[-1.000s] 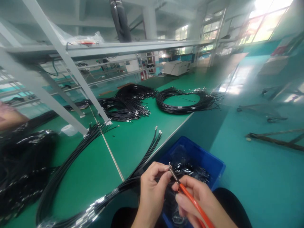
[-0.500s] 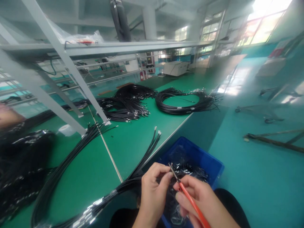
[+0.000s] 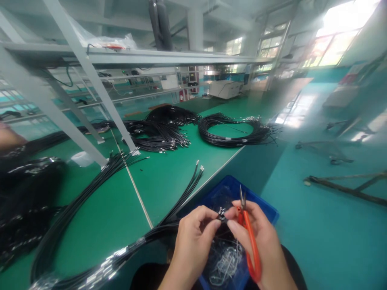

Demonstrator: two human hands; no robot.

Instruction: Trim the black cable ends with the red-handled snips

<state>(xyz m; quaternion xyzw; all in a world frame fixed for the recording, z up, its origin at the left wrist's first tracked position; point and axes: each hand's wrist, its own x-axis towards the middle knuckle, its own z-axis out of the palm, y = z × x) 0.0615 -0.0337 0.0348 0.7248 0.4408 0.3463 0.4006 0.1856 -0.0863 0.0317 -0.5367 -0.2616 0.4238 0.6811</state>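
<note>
My left hand (image 3: 196,227) is closed in a pinch on a small black cable end (image 3: 222,214) with silvery metal tips, held over the blue bin. My right hand (image 3: 256,229) grips red-handled pliers (image 3: 253,247) in its palm. Their slim pointed jaws stick up past the fingers, slightly parted. Thumb and forefinger of that hand also meet the cable end from the right. Beneath both hands, the blue bin (image 3: 267,207) holds clear plastic and thin pale loops (image 3: 226,262). A bundle of black cables (image 3: 142,241) curves across the bench towards my left hand.
Coiled black cables (image 3: 226,141) and other cable bundles (image 3: 160,137) lie on the green bench (image 3: 169,173). White shelf posts (image 3: 90,84) rise at left. Another person's blurred arm (image 3: 10,137) shows at the left edge, near a dark cable pile (image 3: 27,201). A wheeled stand (image 3: 338,185) is at right.
The pliers have come away from the left fingertips and turned upright in my right hand. Right thumb and forefinger have moved in to the cable end. My left hand stays nearly in place.
</note>
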